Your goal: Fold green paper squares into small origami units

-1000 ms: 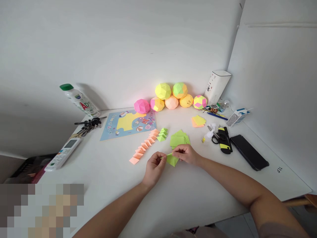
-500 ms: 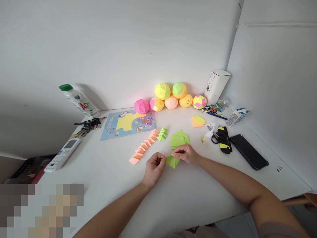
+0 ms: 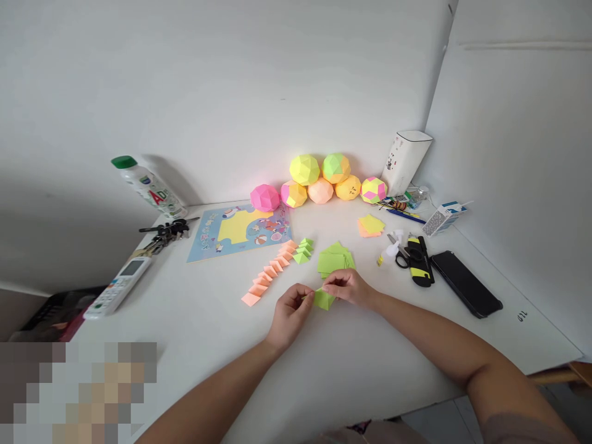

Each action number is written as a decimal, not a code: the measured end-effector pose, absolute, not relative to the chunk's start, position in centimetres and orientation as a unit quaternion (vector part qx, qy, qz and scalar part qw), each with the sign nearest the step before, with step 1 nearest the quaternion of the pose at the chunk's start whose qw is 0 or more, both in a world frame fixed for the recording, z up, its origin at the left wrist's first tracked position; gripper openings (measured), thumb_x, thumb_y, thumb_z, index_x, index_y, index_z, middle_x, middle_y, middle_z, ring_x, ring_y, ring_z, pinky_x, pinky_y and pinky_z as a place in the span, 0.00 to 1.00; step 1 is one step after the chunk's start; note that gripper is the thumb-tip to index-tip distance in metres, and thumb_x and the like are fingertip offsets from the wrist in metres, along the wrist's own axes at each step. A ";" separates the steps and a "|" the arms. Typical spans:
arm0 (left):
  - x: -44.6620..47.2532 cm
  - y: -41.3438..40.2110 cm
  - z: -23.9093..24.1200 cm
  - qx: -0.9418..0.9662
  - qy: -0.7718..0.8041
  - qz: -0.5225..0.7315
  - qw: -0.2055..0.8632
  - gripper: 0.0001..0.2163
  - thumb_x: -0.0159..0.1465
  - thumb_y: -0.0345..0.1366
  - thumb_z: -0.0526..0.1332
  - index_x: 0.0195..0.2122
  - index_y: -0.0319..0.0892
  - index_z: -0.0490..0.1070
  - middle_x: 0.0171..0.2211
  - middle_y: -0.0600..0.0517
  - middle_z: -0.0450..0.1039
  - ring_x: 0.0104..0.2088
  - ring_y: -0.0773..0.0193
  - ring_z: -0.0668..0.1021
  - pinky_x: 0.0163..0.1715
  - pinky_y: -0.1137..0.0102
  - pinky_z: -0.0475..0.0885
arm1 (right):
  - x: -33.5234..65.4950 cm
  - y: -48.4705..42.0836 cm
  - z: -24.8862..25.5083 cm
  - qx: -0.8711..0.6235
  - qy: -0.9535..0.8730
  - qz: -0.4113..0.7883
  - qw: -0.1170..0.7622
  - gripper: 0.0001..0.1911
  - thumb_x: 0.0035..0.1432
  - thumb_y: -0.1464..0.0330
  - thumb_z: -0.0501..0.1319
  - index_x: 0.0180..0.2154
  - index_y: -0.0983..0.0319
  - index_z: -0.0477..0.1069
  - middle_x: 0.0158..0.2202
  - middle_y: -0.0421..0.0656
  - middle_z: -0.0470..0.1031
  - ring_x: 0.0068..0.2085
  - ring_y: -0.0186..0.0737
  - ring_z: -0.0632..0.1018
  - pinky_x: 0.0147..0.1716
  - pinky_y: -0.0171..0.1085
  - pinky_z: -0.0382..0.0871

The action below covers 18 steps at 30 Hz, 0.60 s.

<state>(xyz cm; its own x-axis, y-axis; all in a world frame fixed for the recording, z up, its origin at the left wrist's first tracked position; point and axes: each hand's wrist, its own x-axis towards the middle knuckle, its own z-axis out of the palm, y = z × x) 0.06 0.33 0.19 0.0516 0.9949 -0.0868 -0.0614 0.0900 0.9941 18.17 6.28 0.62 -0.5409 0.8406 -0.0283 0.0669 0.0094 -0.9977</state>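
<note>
Between my hands is a small green sheet of paper [image 3: 324,300], partly folded. My left hand [image 3: 292,311] pinches its left side between thumb and fingers. Its upper right is pinched by my right hand [image 3: 350,288]. Just beyond the right hand lies a stack of green paper squares [image 3: 333,259]. A short row of folded green pieces [image 3: 303,251] stands further back, beside a longer slanting row of folded peach pieces [image 3: 269,272]. Parts of the held sheet are hidden by my fingers.
Several faceted paper balls [image 3: 304,169] are piled by the wall. Scissors [image 3: 402,259], a yellow-black cutter [image 3: 420,262] and a black phone [image 3: 466,283] lie right. A remote control [image 3: 119,287], keys [image 3: 166,234], a bottle [image 3: 150,188] and a blue puzzle board [image 3: 203,237] are left.
My left hand has shifted slightly right along the green paper, closer to my right hand. The right hand keeps nearly the same place.
</note>
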 end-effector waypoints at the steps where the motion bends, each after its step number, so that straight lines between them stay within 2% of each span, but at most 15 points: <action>1: 0.1 0.4 0.1 0.488 0.496 0.469 0.544 0.11 0.57 0.43 0.61 0.29 0.40 0.68 0.23 0.57 0.63 0.22 0.71 0.63 0.22 0.76 0.59 | 18.2 6.2 0.6 -0.349 -0.645 0.601 0.318 0.11 0.51 0.62 0.63 0.28 0.65 0.72 0.19 0.36 0.63 0.20 0.28 0.61 0.19 0.30 0.56; 9: 0.1 0.5 0.0 0.565 0.509 0.434 0.483 0.09 0.58 0.40 0.60 0.26 0.39 0.69 0.23 0.54 0.66 0.24 0.69 0.66 0.25 0.74 0.62 | 18.0 6.0 0.9 -0.330 -0.716 0.538 0.298 0.08 0.50 0.66 0.63 0.29 0.65 0.73 0.23 0.37 0.66 0.22 0.29 0.61 0.21 0.30 0.55; 18: 0.1 0.2 0.3 0.554 0.498 0.441 0.501 0.07 0.56 0.36 0.60 0.24 0.39 0.66 0.22 0.55 0.63 0.22 0.71 0.64 0.22 0.75 0.60 | 18.1 6.2 0.5 -0.332 -0.672 0.593 0.295 0.06 0.48 0.69 0.61 0.24 0.65 0.67 0.20 0.36 0.63 0.21 0.27 0.61 0.20 0.29 0.54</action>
